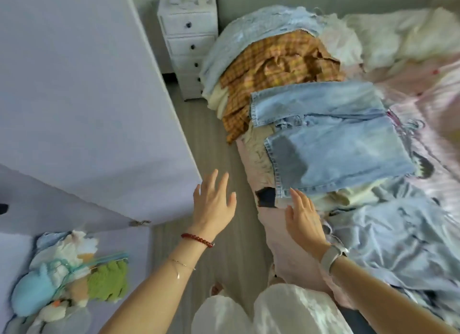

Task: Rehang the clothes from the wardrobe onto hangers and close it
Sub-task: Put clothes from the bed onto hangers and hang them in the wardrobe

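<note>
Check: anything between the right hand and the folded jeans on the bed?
Nothing visible. The right hand, fingers straight, sits at the near hem of the folded jeans, which top the clothes pile. The left hand hovers open over the floor, apart from them.

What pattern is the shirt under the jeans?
Orange and yellow checks on the shirt, seen from the head view.

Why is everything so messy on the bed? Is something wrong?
Nothing looks broken. Clothes are heaped on the bed instead of hanging up: folded jeans sit on top, and a crumpled orange checked shirt lies behind them.
</note>
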